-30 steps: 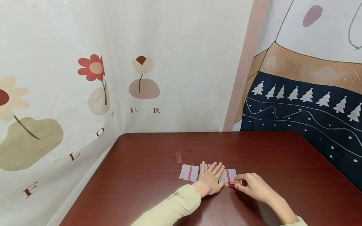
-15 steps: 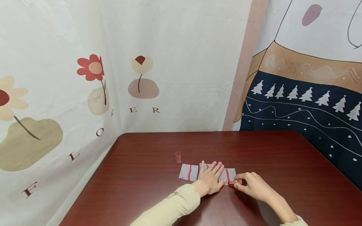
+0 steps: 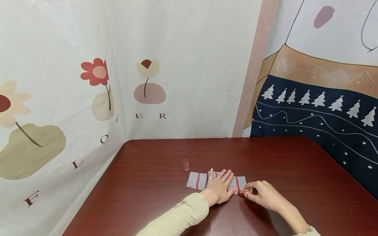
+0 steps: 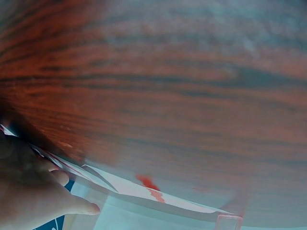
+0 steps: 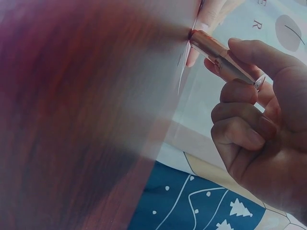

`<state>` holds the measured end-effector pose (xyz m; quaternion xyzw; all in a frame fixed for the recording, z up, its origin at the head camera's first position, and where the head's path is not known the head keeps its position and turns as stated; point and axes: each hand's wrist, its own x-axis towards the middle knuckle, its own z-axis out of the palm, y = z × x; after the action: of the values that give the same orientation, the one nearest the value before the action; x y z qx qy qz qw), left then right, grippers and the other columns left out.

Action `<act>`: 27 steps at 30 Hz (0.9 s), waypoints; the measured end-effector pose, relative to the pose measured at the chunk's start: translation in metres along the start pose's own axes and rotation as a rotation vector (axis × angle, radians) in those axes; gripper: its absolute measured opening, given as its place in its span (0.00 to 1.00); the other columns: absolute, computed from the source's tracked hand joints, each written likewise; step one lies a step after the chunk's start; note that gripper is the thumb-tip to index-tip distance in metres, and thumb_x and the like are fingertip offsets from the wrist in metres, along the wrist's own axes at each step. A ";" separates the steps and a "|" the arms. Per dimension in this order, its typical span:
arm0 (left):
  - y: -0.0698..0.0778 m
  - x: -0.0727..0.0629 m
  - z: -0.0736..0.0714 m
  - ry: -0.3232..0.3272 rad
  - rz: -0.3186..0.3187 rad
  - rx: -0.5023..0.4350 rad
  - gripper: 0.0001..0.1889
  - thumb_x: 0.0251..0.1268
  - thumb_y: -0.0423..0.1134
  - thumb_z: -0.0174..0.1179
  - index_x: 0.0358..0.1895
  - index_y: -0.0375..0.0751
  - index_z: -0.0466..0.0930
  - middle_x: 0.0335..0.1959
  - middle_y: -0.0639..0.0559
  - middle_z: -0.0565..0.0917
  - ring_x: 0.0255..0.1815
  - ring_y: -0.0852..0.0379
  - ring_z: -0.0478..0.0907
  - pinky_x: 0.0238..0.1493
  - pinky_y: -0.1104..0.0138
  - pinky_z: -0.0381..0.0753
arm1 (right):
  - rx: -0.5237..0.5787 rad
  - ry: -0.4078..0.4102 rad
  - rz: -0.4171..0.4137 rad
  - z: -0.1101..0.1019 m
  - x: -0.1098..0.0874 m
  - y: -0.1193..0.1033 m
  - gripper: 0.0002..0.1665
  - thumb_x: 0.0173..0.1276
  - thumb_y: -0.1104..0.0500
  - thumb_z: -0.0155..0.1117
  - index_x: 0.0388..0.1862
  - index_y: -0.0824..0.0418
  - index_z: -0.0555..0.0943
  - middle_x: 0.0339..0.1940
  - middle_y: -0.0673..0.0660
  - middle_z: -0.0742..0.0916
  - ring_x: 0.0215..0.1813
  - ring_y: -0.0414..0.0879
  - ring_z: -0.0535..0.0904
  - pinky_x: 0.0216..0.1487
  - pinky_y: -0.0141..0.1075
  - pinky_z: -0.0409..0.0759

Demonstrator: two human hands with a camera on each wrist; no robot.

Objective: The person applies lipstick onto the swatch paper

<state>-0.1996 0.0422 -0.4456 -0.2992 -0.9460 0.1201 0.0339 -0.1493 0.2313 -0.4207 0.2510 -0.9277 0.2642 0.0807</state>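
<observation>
In the head view my left hand (image 3: 220, 190) lies palm down with its fingers spread, pressing on pieces of white paper. My right hand (image 3: 265, 195) pinches a gold lipstick (image 5: 225, 60) between thumb and fingers, the other fingers curled in. Its red tip touches the lower edge of the right paper (image 3: 242, 181), at the bottom of a red stripe. The middle paper (image 3: 210, 173) is mostly covered by my left hand; a bit of red shows at its top. To the left, another paper (image 3: 192, 180) bears a red stripe and a small red smudge at its lower left corner.
A clear reddish lipstick cap (image 3: 185, 165) stands behind the left paper on the dark red-brown wooden table (image 3: 141, 196). Printed curtains (image 3: 189, 65) hang right behind the table's far edge and along its left side.
</observation>
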 end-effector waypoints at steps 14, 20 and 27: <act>0.002 -0.004 0.004 0.004 -0.001 0.014 0.31 0.70 0.63 0.29 0.73 0.59 0.52 0.72 0.65 0.53 0.71 0.65 0.48 0.66 0.50 0.49 | 0.023 -0.029 0.029 0.003 -0.003 0.000 0.08 0.59 0.57 0.67 0.34 0.60 0.84 0.25 0.42 0.81 0.23 0.31 0.68 0.23 0.30 0.68; 0.001 -0.001 0.007 0.019 -0.005 0.029 0.31 0.70 0.63 0.28 0.73 0.60 0.52 0.72 0.66 0.53 0.71 0.65 0.48 0.66 0.49 0.47 | 0.009 -0.008 0.015 0.003 -0.003 0.000 0.05 0.58 0.58 0.67 0.33 0.58 0.84 0.24 0.40 0.80 0.23 0.31 0.67 0.23 0.29 0.68; 0.001 -0.003 0.002 0.010 0.000 0.033 0.31 0.70 0.63 0.28 0.73 0.59 0.52 0.72 0.65 0.54 0.71 0.65 0.48 0.66 0.49 0.49 | 0.007 0.007 -0.004 0.002 -0.003 -0.001 0.03 0.58 0.59 0.67 0.31 0.56 0.83 0.22 0.38 0.78 0.22 0.30 0.66 0.21 0.29 0.66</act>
<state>-0.1975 0.0409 -0.4471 -0.2993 -0.9437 0.1341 0.0438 -0.1466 0.2304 -0.4228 0.2523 -0.9260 0.2682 0.0835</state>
